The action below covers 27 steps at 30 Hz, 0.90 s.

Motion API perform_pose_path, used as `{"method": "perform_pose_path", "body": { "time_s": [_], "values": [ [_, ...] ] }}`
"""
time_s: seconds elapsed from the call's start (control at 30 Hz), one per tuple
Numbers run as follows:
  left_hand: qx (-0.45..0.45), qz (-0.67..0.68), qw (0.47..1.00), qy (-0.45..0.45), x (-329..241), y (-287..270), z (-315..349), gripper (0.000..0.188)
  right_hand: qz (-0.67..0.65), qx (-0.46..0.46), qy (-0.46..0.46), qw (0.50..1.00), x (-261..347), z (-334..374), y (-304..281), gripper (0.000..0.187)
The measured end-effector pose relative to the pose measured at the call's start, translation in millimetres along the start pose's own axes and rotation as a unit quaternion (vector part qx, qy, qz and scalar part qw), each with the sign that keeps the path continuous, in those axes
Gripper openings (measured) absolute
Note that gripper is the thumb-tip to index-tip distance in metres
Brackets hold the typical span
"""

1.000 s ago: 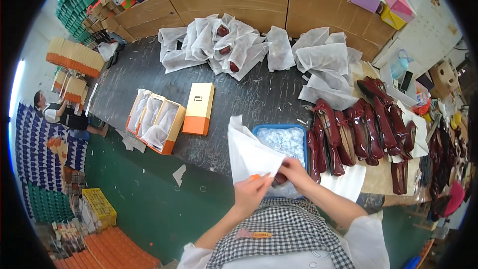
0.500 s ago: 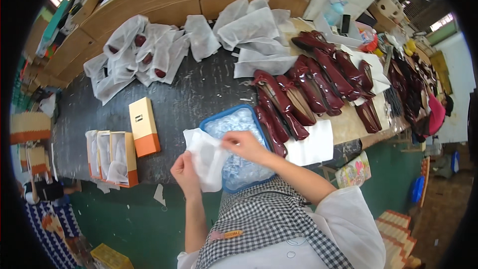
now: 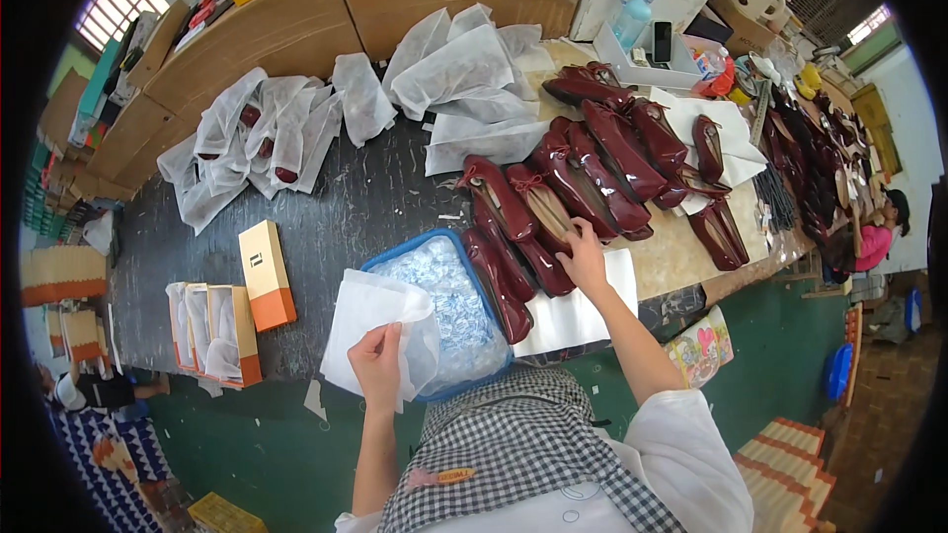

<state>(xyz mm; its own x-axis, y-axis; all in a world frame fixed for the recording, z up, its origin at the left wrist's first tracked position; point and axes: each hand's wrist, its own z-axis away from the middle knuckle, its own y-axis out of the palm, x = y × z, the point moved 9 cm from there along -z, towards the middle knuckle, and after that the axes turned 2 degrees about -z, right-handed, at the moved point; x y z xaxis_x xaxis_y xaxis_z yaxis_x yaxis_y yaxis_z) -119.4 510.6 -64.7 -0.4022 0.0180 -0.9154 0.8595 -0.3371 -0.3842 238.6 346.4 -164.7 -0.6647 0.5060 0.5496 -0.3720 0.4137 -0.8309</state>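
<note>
A thin white cloth pouch (image 3: 370,321) hangs from my left hand (image 3: 375,360), pinched between thumb and fingers at its near edge. It partly covers the left side of a blue-rimmed basket (image 3: 367,265) filled with clear plastic packets (image 3: 449,301). At the right, my right hand (image 3: 587,259) reaches over the rows of shoes, thumb and fingers spread. Its fingertips are at the heel end of a glossy burgundy flat shoe (image 3: 541,205) with a beige insole and a bow. That shoe lies among other burgundy flats (image 3: 632,173).
An orange-and-cream box (image 3: 247,336) holding white pouches stands at the left, beside its lid (image 3: 265,276). Bagged shoes (image 3: 262,138) and flat white pouches (image 3: 454,69) lie at the back. White paper (image 3: 617,286) sits under some shoes. A person (image 3: 874,242) is at the far right.
My right hand has left the pouch and moved right to the burgundy shoes. My left hand still holds the pouch, now spread wider over the basket's left side. The view has shifted slightly.
</note>
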Motion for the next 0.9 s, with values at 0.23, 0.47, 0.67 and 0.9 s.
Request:
{"method": "perform_pose_path", "body": {
  "time_s": [0.23,0.47,0.67,0.9],
  "values": [
    [0.04,-0.06,0.996,0.043,-23,33,-8,0.023,-0.426,0.069,0.167,0.887,-12,58,-55,0.022],
    [0.117,-0.057,0.976,0.175,-34,76,-25,0.026,-0.316,0.019,0.024,0.948,45,105,-55,0.02],
    [0.176,-0.14,0.961,0.161,-16,105,-28,0.027,-0.053,-0.055,0.005,0.997,12,124,-7,0.013],
    [0.247,-0.153,0.938,0.188,38,140,1,0.033,0.023,0.004,0.044,0.999,-9,121,23,0.017]
  ]
}}
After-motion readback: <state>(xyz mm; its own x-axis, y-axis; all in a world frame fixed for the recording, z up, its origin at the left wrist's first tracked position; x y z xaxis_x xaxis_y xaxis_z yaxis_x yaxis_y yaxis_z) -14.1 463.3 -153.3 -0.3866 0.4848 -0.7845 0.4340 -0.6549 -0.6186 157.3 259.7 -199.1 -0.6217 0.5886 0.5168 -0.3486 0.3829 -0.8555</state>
